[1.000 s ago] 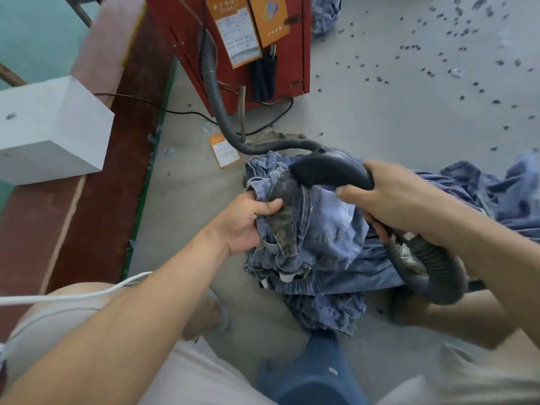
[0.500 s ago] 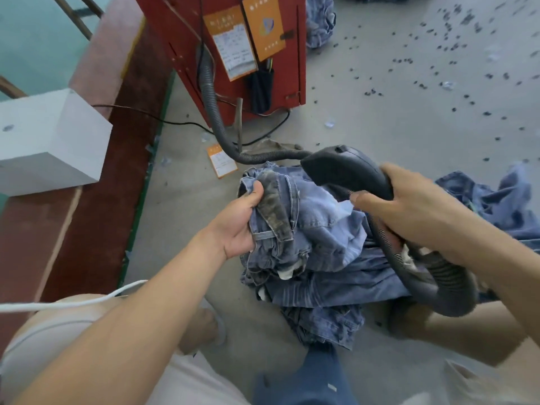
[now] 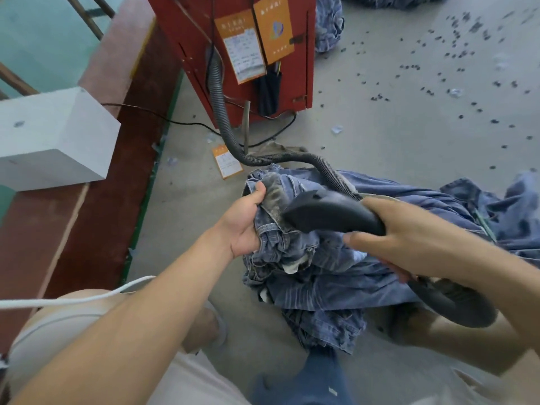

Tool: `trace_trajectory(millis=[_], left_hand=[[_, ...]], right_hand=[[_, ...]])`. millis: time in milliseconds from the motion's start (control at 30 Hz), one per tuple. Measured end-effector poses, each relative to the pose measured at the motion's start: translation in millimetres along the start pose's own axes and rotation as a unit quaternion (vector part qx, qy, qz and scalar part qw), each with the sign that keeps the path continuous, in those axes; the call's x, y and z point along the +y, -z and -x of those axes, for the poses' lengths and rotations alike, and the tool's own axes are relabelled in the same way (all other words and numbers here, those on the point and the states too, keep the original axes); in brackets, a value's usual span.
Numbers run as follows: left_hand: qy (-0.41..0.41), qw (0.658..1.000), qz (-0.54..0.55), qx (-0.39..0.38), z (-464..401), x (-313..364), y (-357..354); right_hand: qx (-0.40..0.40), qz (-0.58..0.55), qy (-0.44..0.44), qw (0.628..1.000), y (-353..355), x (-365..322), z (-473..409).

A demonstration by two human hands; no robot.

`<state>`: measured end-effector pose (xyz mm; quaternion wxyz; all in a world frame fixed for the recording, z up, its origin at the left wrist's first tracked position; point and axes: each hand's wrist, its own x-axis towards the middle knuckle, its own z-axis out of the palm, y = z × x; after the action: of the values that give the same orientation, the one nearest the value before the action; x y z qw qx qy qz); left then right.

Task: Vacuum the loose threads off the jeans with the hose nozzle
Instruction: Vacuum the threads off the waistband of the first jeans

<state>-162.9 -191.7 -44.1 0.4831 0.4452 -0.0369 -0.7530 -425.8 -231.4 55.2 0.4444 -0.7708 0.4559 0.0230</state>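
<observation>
Jeans (image 3: 315, 258): bunched on the floor, middle of the scene.
Left hand (image 3: 247, 222): grips the far-left fold, holding it up.
Right hand (image 3: 409, 235): wrapped around the nozzle (image 3: 330, 213) handle.
Nozzle axis: runs right to left, mouth touching the held fold, just right of the left hand.
Hose (image 3: 222, 112): leads far to the red machine (image 3: 233, 39).

I count two hands: my left hand (image 3: 244, 222) and my right hand (image 3: 409, 238). One hose nozzle (image 3: 330, 213), one ribbed hose (image 3: 217, 92) running from one red machine (image 3: 233, 13). Two orange tags (image 3: 273, 24) on that machine, a third (image 3: 226, 160) on the floor before it. One white box (image 3: 52, 135) left of it
</observation>
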Motion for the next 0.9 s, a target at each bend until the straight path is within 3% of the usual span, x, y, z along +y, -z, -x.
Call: trace_trajectory(millis=[133,200,267,400,500,600,733,900], left_hand=[[-0.006,0.999,-0.001,-0.048,6.1,8.2,-2.6],[-0.025,0.997,-0.028,-0.071,10.1,15.6,-5.2],[-0.051,0.996,-0.061,-0.05,8.2,22.2,-3.2],[-0.033,0.994,-0.099,0.011,8.7,27.9,-1.1],[0.0,0.996,-0.08,-0.034,14.1,32.1,-5.8],[-0.044,0.995,-0.018,-0.086,22.9,46.0,-7.6],[-0.081,0.995,-0.015,-0.064,17.2,47.5,-7.1],[-0.032,0.994,0.019,-0.106,18.6,29.9,-16.7]], right_hand=[[0.097,-0.004,-0.024,0.995,-7.6,-0.9,-27.4],[0.148,-0.068,-0.036,0.986,1.7,7.2,-30.4],[0.164,-0.103,-0.04,0.98,12.1,14.9,-22.8],[0.127,-0.104,-0.016,0.986,15.7,19.2,-7.4],[0.116,-0.086,-0.018,0.989,14.2,18.3,-5.0],[0.131,-0.11,-0.01,0.985,16.5,17.2,-3.4],[0.112,-0.156,-0.001,0.981,22.4,13.5,0.2],[0.063,-0.051,0.03,0.996,10.0,1.8,-3.5]])
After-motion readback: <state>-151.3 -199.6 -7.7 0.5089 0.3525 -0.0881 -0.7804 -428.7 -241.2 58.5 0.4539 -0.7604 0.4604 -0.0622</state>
